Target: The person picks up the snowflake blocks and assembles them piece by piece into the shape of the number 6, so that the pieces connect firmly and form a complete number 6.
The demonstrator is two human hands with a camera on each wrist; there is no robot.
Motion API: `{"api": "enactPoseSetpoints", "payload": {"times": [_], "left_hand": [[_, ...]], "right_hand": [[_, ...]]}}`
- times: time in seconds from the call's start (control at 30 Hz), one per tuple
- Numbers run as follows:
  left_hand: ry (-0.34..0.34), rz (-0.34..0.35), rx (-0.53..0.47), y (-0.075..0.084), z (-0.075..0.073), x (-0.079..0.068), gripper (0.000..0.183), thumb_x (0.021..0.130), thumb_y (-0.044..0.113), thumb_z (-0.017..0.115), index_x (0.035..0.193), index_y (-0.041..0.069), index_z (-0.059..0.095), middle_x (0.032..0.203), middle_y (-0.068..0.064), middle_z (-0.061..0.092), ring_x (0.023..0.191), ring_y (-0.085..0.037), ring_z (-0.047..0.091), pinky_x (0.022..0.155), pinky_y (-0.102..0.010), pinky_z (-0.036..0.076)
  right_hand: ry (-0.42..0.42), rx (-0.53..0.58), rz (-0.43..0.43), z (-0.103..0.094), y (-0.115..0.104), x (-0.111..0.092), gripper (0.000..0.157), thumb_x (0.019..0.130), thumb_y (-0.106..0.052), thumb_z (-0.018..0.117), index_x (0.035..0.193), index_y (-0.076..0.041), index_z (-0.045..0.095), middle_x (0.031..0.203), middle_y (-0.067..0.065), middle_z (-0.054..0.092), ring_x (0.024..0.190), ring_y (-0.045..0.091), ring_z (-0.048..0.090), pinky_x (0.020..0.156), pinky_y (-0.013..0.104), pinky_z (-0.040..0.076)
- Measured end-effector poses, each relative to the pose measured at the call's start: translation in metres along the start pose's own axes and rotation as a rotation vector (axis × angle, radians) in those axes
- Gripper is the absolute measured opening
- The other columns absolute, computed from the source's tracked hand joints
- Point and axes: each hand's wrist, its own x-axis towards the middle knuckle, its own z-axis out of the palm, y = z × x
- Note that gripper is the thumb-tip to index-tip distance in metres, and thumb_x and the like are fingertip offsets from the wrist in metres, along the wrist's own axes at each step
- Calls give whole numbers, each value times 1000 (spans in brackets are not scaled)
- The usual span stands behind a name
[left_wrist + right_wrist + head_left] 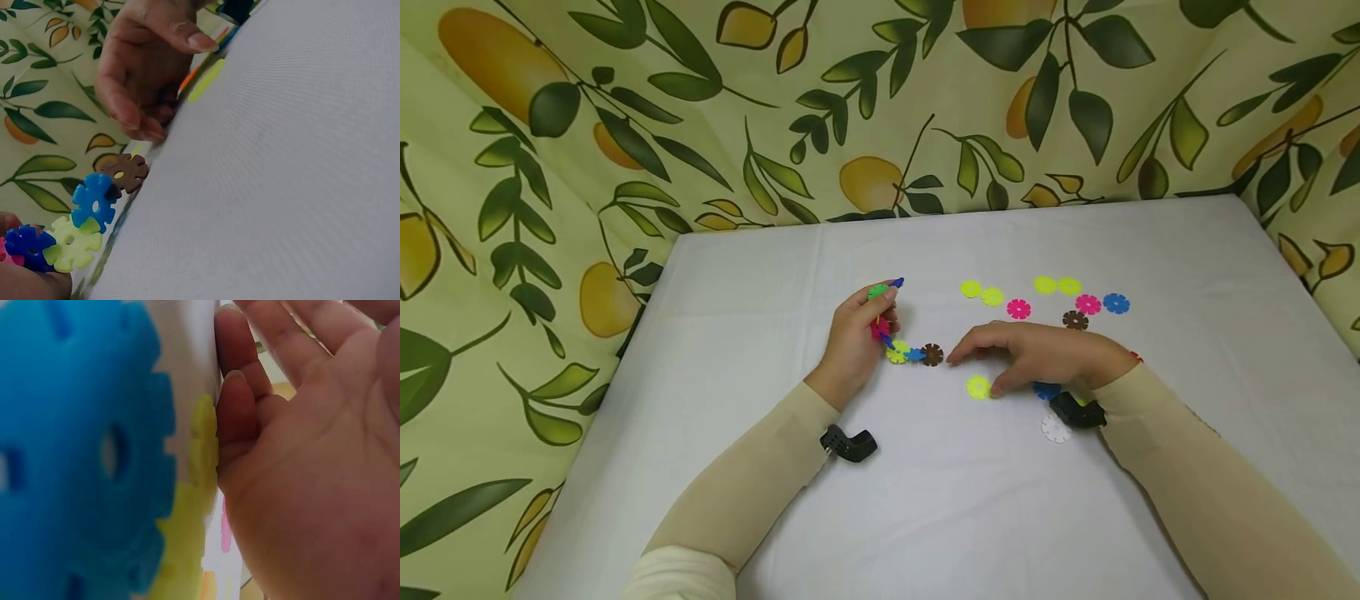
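A chain of interlocked notched plastic discs (898, 353) is gripped by my left hand (848, 342), thumb over the green disc (877, 291). From the hand the chain runs right through yellow and blue to a brown disc (932, 355) at its end. Just right of that end is my right hand (1048, 354), palm down, fingers extended and holding nothing. A loose yellow disc (979, 387) lies by its thumb; whether they touch I cannot tell. In the left wrist view the chain shows a light blue disc (95, 203) beside the brown one.
Beyond my right hand lie loose discs: yellow (971, 288), pink (1018, 309), brown (1076, 320) and blue (1116, 303). A white disc (1056, 428) lies near the right wrist camera (1077, 411). Patterned cloth (865, 108) hangs behind the white table (760, 292).
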Motion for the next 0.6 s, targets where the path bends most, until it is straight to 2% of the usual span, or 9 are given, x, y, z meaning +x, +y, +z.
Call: {"api": "enactPoseSetpoints", "payload": {"times": [0.17,0.27,0.37,0.43,0.6], "left_hand": [[1,-14,-21,0,-4,3,47,108,13,64,138,-21,50,98,-6,59,87,-17,54,74,-28,48],[4,-7,-14,0,-5,3,47,107,13,64,136,-21,50,97,-6,59,87,-17,54,73,-27,48],[9,5,6,0,-6,3,41,107,12,65,133,-17,56,97,-7,61,85,-18,55,72,-28,49],[4,26,63,1,-7,3,35,107,12,66,131,-12,62,99,-8,62,86,-20,56,72,-28,50],[-51,106,255,1,-9,3,29,108,16,66,131,-2,69,105,-18,65,90,-23,60,77,-30,53]], "right_hand": [[-15,-63,-16,3,-3,0,40,95,2,79,128,-20,79,130,-3,66,132,26,54,111,47,47],[-11,-107,-4,4,-6,0,32,97,-1,80,121,-22,82,121,-5,66,126,25,54,103,41,51],[7,-126,5,6,-8,1,26,95,-3,83,115,-19,80,118,-5,65,121,25,55,103,41,52],[29,-131,29,7,-8,2,24,94,-3,85,110,-18,76,115,-3,64,117,24,56,102,41,51],[151,-125,116,5,-11,3,22,93,-7,88,97,-16,68,93,2,61,91,26,58,79,36,51]]}}
